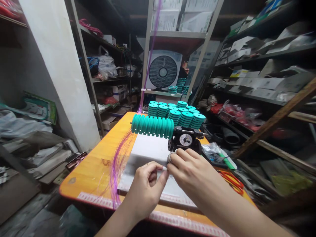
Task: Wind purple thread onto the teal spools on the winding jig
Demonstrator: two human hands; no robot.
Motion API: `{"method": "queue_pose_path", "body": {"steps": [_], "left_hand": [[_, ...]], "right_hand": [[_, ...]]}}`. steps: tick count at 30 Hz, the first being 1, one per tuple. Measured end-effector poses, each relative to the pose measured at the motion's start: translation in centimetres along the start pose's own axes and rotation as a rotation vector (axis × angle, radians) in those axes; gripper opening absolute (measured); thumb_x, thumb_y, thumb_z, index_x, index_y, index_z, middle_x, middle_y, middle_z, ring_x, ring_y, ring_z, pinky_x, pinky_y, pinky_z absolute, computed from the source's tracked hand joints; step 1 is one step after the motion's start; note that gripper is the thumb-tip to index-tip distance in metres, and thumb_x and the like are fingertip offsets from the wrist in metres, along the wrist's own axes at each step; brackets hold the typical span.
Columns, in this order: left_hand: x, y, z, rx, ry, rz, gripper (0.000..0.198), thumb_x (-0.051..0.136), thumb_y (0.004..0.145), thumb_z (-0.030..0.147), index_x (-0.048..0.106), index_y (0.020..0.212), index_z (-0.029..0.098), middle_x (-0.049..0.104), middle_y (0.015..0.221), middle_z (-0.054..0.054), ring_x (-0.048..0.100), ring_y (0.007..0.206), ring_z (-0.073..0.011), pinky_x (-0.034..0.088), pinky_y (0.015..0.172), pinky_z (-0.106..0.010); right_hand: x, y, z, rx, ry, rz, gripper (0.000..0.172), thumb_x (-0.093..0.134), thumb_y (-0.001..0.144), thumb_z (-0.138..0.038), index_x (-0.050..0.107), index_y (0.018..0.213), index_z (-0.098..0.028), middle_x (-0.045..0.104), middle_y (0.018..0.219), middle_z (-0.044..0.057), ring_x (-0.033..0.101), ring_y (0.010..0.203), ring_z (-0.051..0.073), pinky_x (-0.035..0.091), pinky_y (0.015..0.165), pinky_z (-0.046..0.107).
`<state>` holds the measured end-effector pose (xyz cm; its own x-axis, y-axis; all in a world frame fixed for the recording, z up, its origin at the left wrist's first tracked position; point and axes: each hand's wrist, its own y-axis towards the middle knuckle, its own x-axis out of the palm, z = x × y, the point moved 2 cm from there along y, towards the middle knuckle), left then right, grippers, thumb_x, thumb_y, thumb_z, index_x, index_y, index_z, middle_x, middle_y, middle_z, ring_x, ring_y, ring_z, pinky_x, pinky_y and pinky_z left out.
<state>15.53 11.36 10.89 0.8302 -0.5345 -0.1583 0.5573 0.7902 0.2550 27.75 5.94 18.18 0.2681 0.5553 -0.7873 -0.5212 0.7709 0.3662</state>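
My left hand [149,187] and my right hand [186,168] meet above a white board [144,148]. Thumb and fingertips of my left hand are pinched together, touching the fingers of my right hand. Whatever lies between the fingertips is too small to make out. The fingers of my right hand are curled closed, right in front of a black hand winder with a round dial [185,140]. A row of teal ribbed spools [152,126] sits on the winder's shaft, to the left of the dial. Purple strands [115,174] hang over the table to the left of my hands.
Stacks of teal spools [174,115] stand behind the winder on the orange table [98,158]. Orange-handled scissors [232,181] and a plastic bag [212,149] lie at the right. A box fan [163,70] stands on a shelf behind. Loaded shelves flank both sides.
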Motion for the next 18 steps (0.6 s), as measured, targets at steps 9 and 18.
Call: {"method": "queue_pose_path", "body": {"steps": [9, 18], "left_hand": [[-0.3, 0.5, -0.1, -0.271, -0.573, -0.058, 0.032, 0.062, 0.080, 0.048, 0.049, 0.074, 0.020, 0.025, 0.044, 0.012, 0.024, 0.031, -0.0025, 0.019, 0.031, -0.016], [1.1, 1.1, 0.3, -0.261, -0.795, -0.066, 0.029, 0.068, 0.078, 0.042, 0.050, 0.074, 0.019, 0.023, 0.045, 0.013, 0.014, 0.033, -0.0003, 0.018, 0.029, -0.012]], "right_hand": [[0.2, -1.7, 1.3, 0.229, 0.750, 0.160, 0.022, 0.057, 0.090, -0.022, 0.063, 0.110, -0.028, 0.064, 0.093, 0.000, 0.059, 0.078, 0.011, 0.046, 0.065, 0.024], [1.4, -1.8, 1.3, 0.295, 0.909, 0.397, 0.017, 0.059, 0.086, -0.012, 0.070, 0.095, -0.021, 0.066, 0.080, 0.002, 0.061, 0.068, 0.010, 0.048, 0.057, 0.020]]}}
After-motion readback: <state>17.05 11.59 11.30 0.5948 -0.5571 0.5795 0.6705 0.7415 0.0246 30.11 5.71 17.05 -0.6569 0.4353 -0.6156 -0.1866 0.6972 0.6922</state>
